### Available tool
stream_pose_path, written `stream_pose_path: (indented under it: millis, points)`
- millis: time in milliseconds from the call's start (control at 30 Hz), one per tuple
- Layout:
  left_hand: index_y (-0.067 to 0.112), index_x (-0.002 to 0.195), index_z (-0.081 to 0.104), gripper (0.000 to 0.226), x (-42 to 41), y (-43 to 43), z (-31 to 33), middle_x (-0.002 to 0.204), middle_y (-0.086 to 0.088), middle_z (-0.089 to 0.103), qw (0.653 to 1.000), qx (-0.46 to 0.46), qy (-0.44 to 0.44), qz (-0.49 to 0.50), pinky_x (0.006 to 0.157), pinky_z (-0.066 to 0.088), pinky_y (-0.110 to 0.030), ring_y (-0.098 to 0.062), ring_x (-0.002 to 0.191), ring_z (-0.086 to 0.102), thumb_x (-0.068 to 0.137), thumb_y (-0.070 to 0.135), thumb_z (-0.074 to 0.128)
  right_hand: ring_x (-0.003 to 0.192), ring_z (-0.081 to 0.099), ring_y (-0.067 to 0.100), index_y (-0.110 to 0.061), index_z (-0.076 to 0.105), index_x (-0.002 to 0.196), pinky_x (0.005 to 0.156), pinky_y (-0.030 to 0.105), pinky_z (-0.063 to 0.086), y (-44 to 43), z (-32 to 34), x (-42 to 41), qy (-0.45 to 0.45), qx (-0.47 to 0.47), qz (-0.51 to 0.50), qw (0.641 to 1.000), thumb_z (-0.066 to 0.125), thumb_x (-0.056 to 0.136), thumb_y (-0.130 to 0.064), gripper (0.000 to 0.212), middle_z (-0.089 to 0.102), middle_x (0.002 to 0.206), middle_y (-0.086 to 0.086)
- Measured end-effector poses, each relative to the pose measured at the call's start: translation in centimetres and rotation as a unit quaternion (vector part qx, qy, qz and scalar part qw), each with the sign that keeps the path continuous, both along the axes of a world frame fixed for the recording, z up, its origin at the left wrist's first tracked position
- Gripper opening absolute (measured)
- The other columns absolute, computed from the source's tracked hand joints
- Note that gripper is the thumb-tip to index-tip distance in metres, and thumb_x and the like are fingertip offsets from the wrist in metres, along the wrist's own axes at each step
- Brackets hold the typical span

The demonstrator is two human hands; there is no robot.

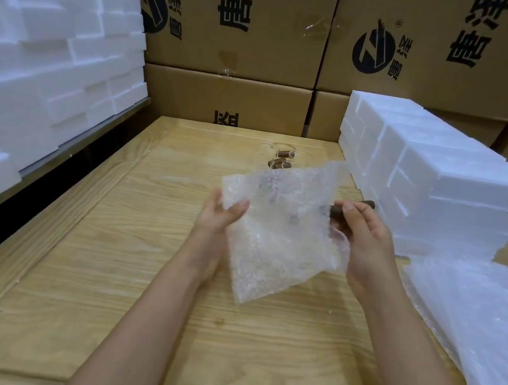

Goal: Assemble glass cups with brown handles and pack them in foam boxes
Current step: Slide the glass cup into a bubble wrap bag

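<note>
- Brown handle (pixel 354 205) sits in our right hand (pixel 366 239), at the right edge of the bubble-wrap sheet (pixel 276 231); the fingers (pixel 352 211) are curled round it, and its far end pokes out past them.
- We cannot tell whether a glass cup is fixed to that handle; the sheet shows only dim dark smudges through it.
- Our left hand (pixel 220 217) holds the sheet's left edge, thumb on the near face and the other fingers behind it, pinching the wrap.
- We hold the sheet up off the bench (pixel 134 306), tilted, with one corner hanging down toward us.
- Beyond the sheet's top edge two more brown handles (pixel 280 158) lie close together on the bench; faint clear glass shows around them.
- Right of the sheet, just beside our right hand, stands a low stack of white foam boxes (pixel 440 191).
- Right of the sheet and nearer to us lies a pile of bubble-wrap sheets (pixel 488 320).
- Well left of the sheet rises a taller stack of foam boxes (pixel 38 51).
- Behind the sheet, past the end of the bench, printed cardboard cartons (pixel 235 28) form a wall.
</note>
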State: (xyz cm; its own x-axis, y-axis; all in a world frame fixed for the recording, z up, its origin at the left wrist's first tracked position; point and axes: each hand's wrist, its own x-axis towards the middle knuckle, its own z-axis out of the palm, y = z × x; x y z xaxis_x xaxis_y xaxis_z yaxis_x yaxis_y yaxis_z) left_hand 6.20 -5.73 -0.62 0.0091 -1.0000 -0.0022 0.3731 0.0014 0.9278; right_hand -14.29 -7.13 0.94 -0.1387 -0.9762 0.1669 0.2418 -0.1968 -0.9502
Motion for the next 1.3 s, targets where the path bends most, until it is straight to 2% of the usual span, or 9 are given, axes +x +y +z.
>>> stream_pose_path:
  millis: [133, 267, 433, 600, 767, 933, 1100, 1233, 1300]
  points:
    - [0.005, 0.127, 0.056, 0.101, -0.7, 0.2, -0.3, 0.123, -0.017, 0.065, 0.993, -0.024, 0.074, -0.093, 0.093, 0.053, -0.046, -0.033, 0.114, 0.062, 0.042, 0.045, 0.094, 0.067, 0.060, 0.013, -0.022, 0.069, 0.078, 0.057, 0.022, 0.052, 0.2, 0.2, 0.1, -0.027, 0.020, 0.032, 0.999, 0.053, 0.096, -0.016, 0.025, 0.068, 0.075, -0.002]
    - [0.001, 0.125, 0.056, 0.093, -1.3, 0.5, -0.2, 0.121, -0.019, 0.066, 0.994, -0.054, 0.042, -0.089, 0.093, 0.053, -0.045, -0.034, 0.110, 0.064, 0.045, 0.031, 0.095, 0.058, 0.061, 0.009, -0.019, 0.066, 0.078, 0.051, 0.020, 0.050, 0.3, 0.1, 0.3, -0.034, 0.034, 0.026, 0.999, 0.053, 0.096, -0.016, 0.022, 0.067, 0.066, -0.005]
    - [0.004, 0.121, 0.058, 0.060, -2.0, 0.6, -0.4, 0.113, -0.017, 0.069, 0.997, -0.054, -0.018, -0.047, 0.092, 0.054, -0.044, -0.032, 0.106, 0.066, 0.064, 0.006, 0.075, 0.060, 0.061, 0.011, -0.016, 0.065, 0.077, 0.054, 0.024, 0.051, 0.4, -0.3, 1.3, -0.029, 0.029, 0.033, 0.999, 0.055, 0.095, -0.021, 0.021, 0.067, 0.065, -0.006]
    - [0.004, 0.127, 0.052, 0.073, -2.7, 0.7, -0.4, 0.119, -0.017, 0.067, 0.998, -0.062, -0.001, -0.003, 0.099, 0.048, -0.054, -0.032, 0.111, 0.064, 0.060, 0.009, 0.081, 0.063, 0.066, 0.007, -0.013, 0.065, 0.085, 0.054, 0.020, 0.051, 0.5, -0.5, 1.3, 0.059, -0.010, 0.031, 0.998, 0.062, 0.089, -0.022, 0.010, 0.071, 0.069, -0.006]
    - [0.007, 0.132, 0.045, 0.085, -2.6, 0.6, -0.3, 0.124, -0.017, 0.063, 0.996, -0.079, 0.027, 0.016, 0.093, 0.052, -0.050, -0.033, 0.113, 0.063, 0.056, 0.014, 0.083, 0.068, 0.066, 0.014, -0.012, 0.068, 0.097, 0.061, 0.023, 0.053, 1.0, -0.3, 1.1, 0.141, -0.033, 0.126, 0.981, 0.069, 0.083, -0.016, 0.015, 0.073, 0.080, 0.006]
    - [0.010, 0.129, 0.045, 0.092, -3.7, 0.7, -0.7, 0.120, -0.015, 0.065, 0.996, -0.063, 0.025, 0.066, 0.092, 0.052, -0.054, -0.030, 0.108, 0.066, 0.049, 0.021, 0.088, 0.054, 0.053, -0.004, -0.023, 0.069, 0.093, 0.052, 0.011, 0.042, 1.5, -0.3, 1.8, 0.200, -0.060, 0.157, 0.965, 0.058, 0.094, -0.018, 0.013, 0.066, 0.068, -0.017]
    - [0.013, 0.129, 0.044, 0.084, -4.5, 0.6, -1.1, 0.120, -0.016, 0.064, 0.990, -0.077, 0.053, 0.110, 0.083, 0.057, -0.048, -0.030, 0.106, 0.067, 0.057, 0.009, 0.086, 0.058, 0.056, 0.003, -0.016, 0.062, 0.086, 0.056, 0.016, 0.043, 1.9, -0.8, 2.9, 0.248, -0.022, 0.209, 0.946, 0.049, 0.097, -0.011, 0.017, 0.060, 0.064, -0.012]
    - [0.003, 0.131, 0.045, 0.079, -4.6, 0.6, -0.7, 0.120, -0.022, 0.064, 0.991, -0.075, 0.074, 0.078, 0.084, 0.056, -0.048, -0.035, 0.107, 0.066, 0.063, 0.010, 0.083, 0.092, 0.068, 0.005, -0.023, 0.061, 0.114, 0.070, 0.016, 0.052, 2.1, -1.0, 3.9, 0.174, -0.018, 0.195, 0.965, 0.051, 0.097, -0.020, 0.020, 0.073, 0.098, -0.008]
    - [0.001, 0.133, 0.045, 0.081, -4.3, 0.8, -0.5, 0.123, -0.023, 0.062, 0.993, -0.071, 0.086, 0.038, 0.092, 0.052, -0.051, -0.038, 0.111, 0.063, 0.064, 0.018, 0.082, 0.095, 0.067, 0.004, -0.027, 0.060, 0.115, 0.070, 0.014, 0.052, 2.0, -1.0, 3.7, 0.172, -0.019, 0.177, 0.969, 0.052, 0.097, -0.020, 0.021, 0.071, 0.103, -0.012]
